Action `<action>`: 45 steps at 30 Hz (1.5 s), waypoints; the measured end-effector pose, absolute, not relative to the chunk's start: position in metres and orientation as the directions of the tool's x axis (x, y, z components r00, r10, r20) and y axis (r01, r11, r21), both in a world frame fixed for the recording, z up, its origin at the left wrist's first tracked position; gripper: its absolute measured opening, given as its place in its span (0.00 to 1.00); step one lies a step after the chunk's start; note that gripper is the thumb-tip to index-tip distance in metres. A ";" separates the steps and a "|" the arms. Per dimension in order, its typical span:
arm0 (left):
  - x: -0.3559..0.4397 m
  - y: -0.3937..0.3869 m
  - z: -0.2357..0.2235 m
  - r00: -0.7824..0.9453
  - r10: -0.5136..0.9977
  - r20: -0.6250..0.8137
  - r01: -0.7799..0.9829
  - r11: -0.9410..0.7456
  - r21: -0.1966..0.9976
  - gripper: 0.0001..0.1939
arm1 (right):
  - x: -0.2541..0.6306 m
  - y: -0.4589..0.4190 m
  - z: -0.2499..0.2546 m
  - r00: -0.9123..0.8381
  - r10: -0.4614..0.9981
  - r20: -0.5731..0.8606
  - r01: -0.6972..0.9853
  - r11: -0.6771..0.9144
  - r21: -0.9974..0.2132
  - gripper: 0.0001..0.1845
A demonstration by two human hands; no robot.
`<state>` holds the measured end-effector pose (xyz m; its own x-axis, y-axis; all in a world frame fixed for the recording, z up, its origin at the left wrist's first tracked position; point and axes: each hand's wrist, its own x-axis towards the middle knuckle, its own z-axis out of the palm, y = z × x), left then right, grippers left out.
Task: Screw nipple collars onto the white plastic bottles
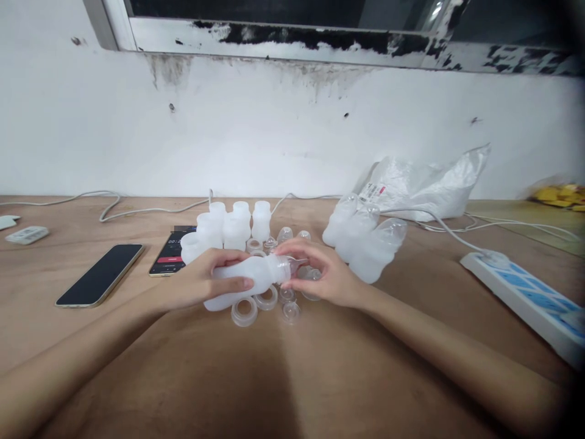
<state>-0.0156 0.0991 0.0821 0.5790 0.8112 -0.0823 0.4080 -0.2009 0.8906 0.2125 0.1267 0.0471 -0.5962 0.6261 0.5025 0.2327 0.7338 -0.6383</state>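
Note:
A translucent white baby bottle [249,277] lies nearly level in my left hand [201,280], whose fingers and thumb wrap its body. At its neck, my right hand [324,271] pinches the clear collar ring [282,268], from which a clear nipple [299,262] points right. Below the bottle several loose collar rings [244,311] lie on the table. Beside them are several clear nipples [291,312], partly hidden by my right hand. Two clear domed caps [285,234] show just behind the hands.
Several open bottles [235,224] stand behind my left hand; several capped bottles [379,247] are to the right. Two phones [100,274] lie at left. A white plastic bag [420,183], cables and a power strip [525,299] occupy the right side of the wooden table [219,378].

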 end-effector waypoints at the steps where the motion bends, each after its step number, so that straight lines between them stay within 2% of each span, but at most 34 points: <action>1: -0.015 0.098 0.082 0.576 0.816 -0.049 0.421 -0.244 0.873 0.15 | 0.212 0.127 0.046 -0.584 0.643 0.496 0.232 0.717 -0.657 0.19; 5: -0.014 0.094 0.078 0.550 0.832 0.068 0.518 -0.404 0.754 0.17 | 0.213 0.128 0.043 -0.572 0.705 0.419 0.258 0.640 -0.724 0.21; 8: -0.015 0.095 0.079 0.551 0.832 0.070 0.543 -0.420 0.727 0.19 | 0.213 0.129 0.042 -0.594 0.679 0.430 0.247 0.663 -0.706 0.21; 12: -0.019 0.100 0.083 0.615 0.785 -0.074 0.416 -0.243 0.876 0.17 | 0.213 0.130 0.044 -0.616 0.569 0.544 0.164 0.769 -0.618 0.18; 16: -0.021 0.105 0.077 0.627 0.760 -0.171 0.307 -0.039 0.951 0.18 | 0.214 0.130 0.045 -0.632 0.493 0.598 0.113 0.822 -0.558 0.18; 19: -0.020 0.106 0.071 0.650 0.734 -0.195 0.208 0.075 0.975 0.19 | 0.214 0.129 0.046 -0.615 0.514 0.598 0.136 0.816 -0.561 0.20; 22: -0.019 0.105 0.070 0.664 0.719 -0.204 0.195 0.097 0.976 0.20 | 0.214 0.128 0.046 -0.602 0.569 0.560 0.158 0.772 -0.615 0.21; 27: -0.017 0.101 0.078 0.624 0.764 -0.163 0.356 -0.093 0.930 0.19 | 0.212 0.127 0.046 -0.585 0.661 0.470 0.183 0.672 -0.718 0.20; 33: -0.011 0.089 0.083 0.585 0.811 -0.001 0.530 -0.381 0.757 0.19 | 0.209 0.122 0.049 -0.582 0.769 0.266 0.268 0.490 -0.830 0.13; 36: -0.011 0.088 0.084 0.565 0.825 0.020 0.582 -0.416 0.699 0.20 | 0.209 0.121 0.049 -0.561 0.774 0.293 0.275 0.508 -0.816 0.16; 38: -0.013 0.092 0.084 0.564 0.826 0.006 0.546 -0.379 0.747 0.20 | 0.210 0.122 0.049 -0.565 0.744 0.357 0.262 0.571 -0.778 0.19; 41: -0.018 0.099 0.082 0.618 0.777 -0.120 0.433 -0.209 0.877 0.18 | 0.211 0.123 0.049 -0.615 0.624 0.482 0.178 0.706 -0.686 0.19; 43: -0.020 0.102 0.080 0.639 0.744 -0.195 0.378 -0.083 0.922 0.19 | 0.211 0.123 0.050 -0.640 0.538 0.548 0.112 0.771 -0.627 0.18; 45: -0.021 0.104 0.077 0.653 0.726 -0.213 0.324 -0.014 0.946 0.20 | 0.211 0.122 0.051 -0.641 0.515 0.569 0.097 0.790 -0.605 0.18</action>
